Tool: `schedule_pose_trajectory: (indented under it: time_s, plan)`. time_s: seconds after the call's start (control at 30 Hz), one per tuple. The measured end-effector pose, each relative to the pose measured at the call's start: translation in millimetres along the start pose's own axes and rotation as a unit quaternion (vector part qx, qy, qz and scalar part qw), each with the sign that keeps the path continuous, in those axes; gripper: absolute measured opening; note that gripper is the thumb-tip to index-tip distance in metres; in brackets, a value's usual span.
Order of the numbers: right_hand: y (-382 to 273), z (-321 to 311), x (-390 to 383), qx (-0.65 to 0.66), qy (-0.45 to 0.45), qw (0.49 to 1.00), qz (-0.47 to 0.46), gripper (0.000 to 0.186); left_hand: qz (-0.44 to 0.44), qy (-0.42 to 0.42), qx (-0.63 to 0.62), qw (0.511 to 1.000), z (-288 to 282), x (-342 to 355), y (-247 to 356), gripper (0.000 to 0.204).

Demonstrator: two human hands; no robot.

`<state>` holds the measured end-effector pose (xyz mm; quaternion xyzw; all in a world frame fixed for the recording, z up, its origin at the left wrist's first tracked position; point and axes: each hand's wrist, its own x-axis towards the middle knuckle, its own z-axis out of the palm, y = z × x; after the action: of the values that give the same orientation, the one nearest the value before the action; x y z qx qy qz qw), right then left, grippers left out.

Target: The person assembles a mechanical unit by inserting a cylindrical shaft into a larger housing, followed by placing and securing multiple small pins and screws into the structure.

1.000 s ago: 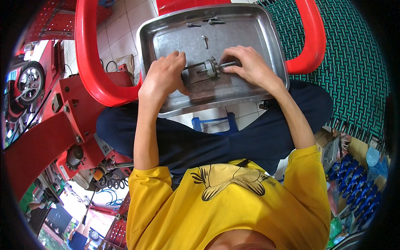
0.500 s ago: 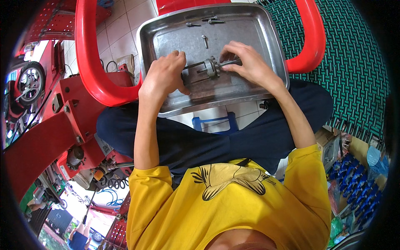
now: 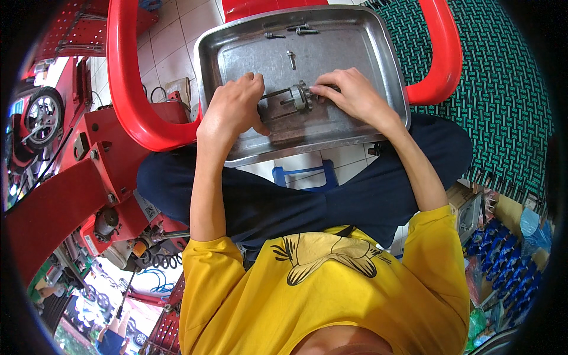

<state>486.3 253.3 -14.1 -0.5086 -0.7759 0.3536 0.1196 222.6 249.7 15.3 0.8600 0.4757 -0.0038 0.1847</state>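
Metal tray (image 3: 355, 50) corrals loose bolts (image 3: 306, 31); left hand (image 3: 231, 105) curls over the geared part (image 3: 302, 96)'s rod end, likely bracing it, right hand (image 3: 348, 92) fingertips at gear, can't tell either grip.

- Here's the tray (image 3: 349, 62) before the lap (image 3: 284, 213), between two chair arms (image 3: 123, 77)!
- In it, the geared part (image 3: 302, 96), between left hand (image 3: 232, 105) and right hand (image 3: 353, 94)!
- Behind that, one bolt (image 3: 291, 60); farther back, more bolts (image 3: 306, 31)!
- Out wide: mat (image 3: 497, 106) right, wheel (image 3: 44, 118) left!
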Motion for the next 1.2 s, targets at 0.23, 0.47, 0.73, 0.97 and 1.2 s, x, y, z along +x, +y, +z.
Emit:
schedule_pose_trajectory:
  time_s: [0.23,0.47,0.73,0.97,1.2]
  plan:
    - [6.8,1.5,0.6,0.021,0.032,0.998,-0.041,0.028,0.003,-0.001,-0.001,1.0,1.2,0.3,-1.2,0.077]
    - [6.1,0.1,0.6,0.046,0.043,0.996,-0.061,0.028,-0.019,-0.036,-0.007,0.999,1.6,2.7,-2.4,0.08]
    - [-2.9,-3.5,-2.0,0.008,0.008,0.999,-0.036,0.024,-0.003,-0.011,-0.006,1.0,-0.8,1.2,-1.0,0.076]
    - [-1.5,-0.7,-0.9,-0.009,0.018,1.0,0.01,0.026,-0.019,-0.032,-0.003,0.999,-3.9,2.3,2.2,0.076]
    - [4.6,-0.4,-1.1,0.004,0.028,1.0,-0.013,0.027,-0.016,-0.035,-0.022,0.999,0.1,3.4,-1.0,0.074]
